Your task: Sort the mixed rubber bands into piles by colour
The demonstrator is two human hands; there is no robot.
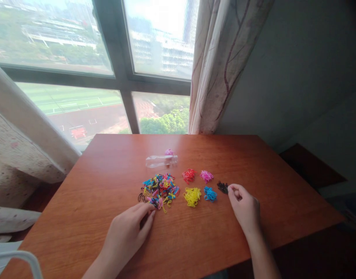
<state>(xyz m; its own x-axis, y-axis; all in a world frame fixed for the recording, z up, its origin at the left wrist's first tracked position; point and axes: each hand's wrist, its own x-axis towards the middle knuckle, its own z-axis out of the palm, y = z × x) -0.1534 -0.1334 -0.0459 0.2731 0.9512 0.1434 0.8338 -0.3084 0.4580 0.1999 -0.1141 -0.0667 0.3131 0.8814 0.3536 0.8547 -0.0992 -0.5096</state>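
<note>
A mixed heap of small coloured rubber bands (159, 189) lies mid-table. To its right sit sorted little piles: red (189, 175), pink (206, 176), yellow (192, 196), blue (210, 194) and black (222, 187). My left hand (128, 232) rests on the table, its fingertips pinched together at the near edge of the mixed heap. My right hand (244, 207) has its fingers curled in a pinch right beside the black pile; what they hold is too small to see. A clear plastic bottle (161, 161) lies on its side behind the heap, with a pink cap (169, 152) beside it.
The wooden table (108, 174) stands against a window (108, 77) with a curtain (221, 66) at the right and another at the left. A white chair rail (18, 256) shows at the lower left. A dark wooden ledge (311, 166) lies to the right.
</note>
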